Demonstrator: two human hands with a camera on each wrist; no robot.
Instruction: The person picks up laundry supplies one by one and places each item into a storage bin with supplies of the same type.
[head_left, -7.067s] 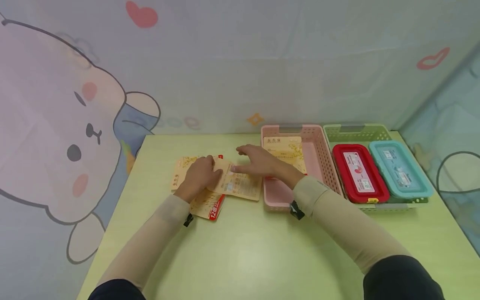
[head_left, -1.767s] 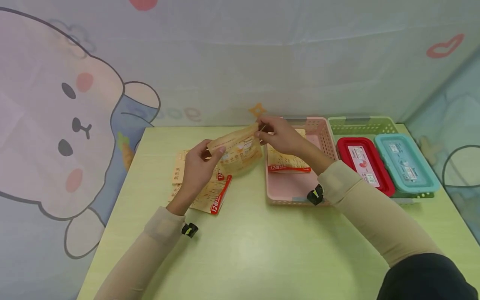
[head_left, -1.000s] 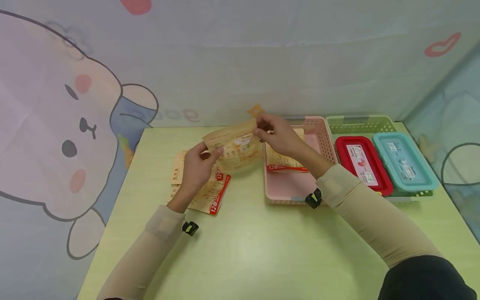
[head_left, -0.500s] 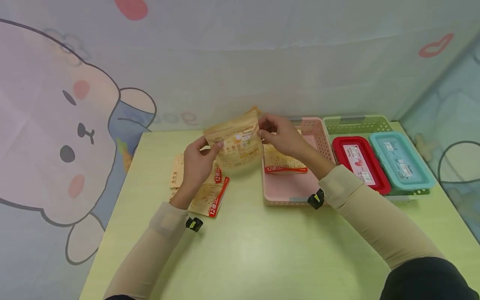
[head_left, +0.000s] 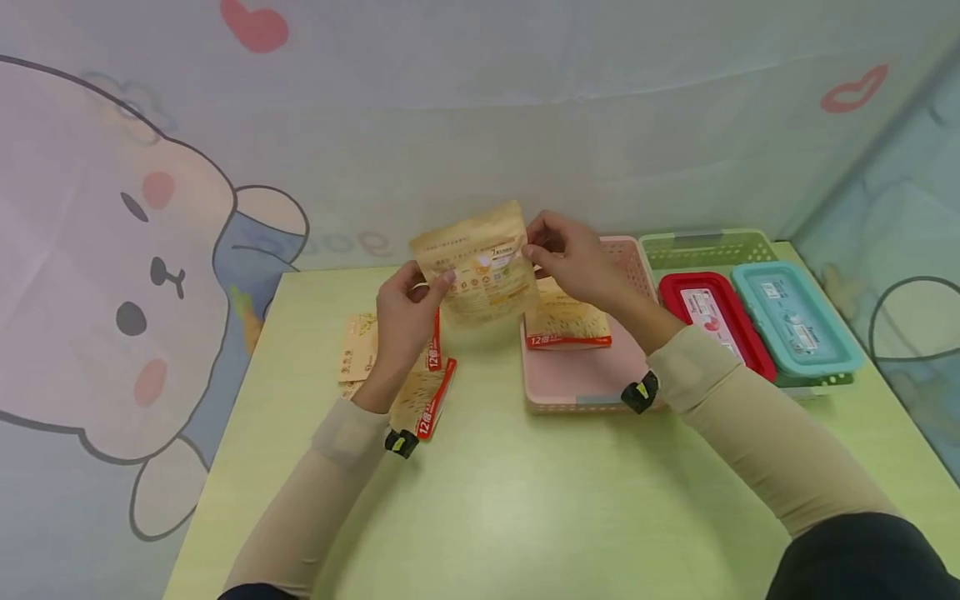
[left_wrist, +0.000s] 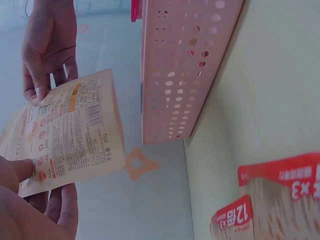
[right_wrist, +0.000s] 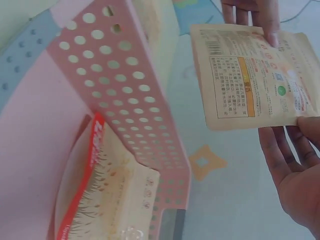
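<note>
Both hands hold up a beige printed pouch (head_left: 483, 267) above the back of the table, its text-covered side facing the head camera. My left hand (head_left: 405, 312) pinches its left edge, thumb on the printed face. At the opposite edge my right hand (head_left: 577, 258) grips it between thumb and fingers. In the left wrist view the flat pouch (left_wrist: 75, 135) has a barcode near one end. More beige pouches (head_left: 420, 400) with red strips lie overlapped on the table below my left hand. Another pouch (head_left: 567, 312) lies in the pink basket (head_left: 573, 379), partly hidden by my right hand.
Right of the pink basket stands a green basket (head_left: 708, 243). Inside it lie a red-lidded pack (head_left: 712, 321) and a teal-lidded pack (head_left: 798, 321). A printed curtain (head_left: 480, 125) hangs behind the table (head_left: 510, 500). A dark cable (head_left: 873, 333) loops at the right.
Seven seconds ago the pouch lay low by the table under my left hand, with my right hand over it. Both hands have since lifted it, and lately it has risen further and flattened out.
</note>
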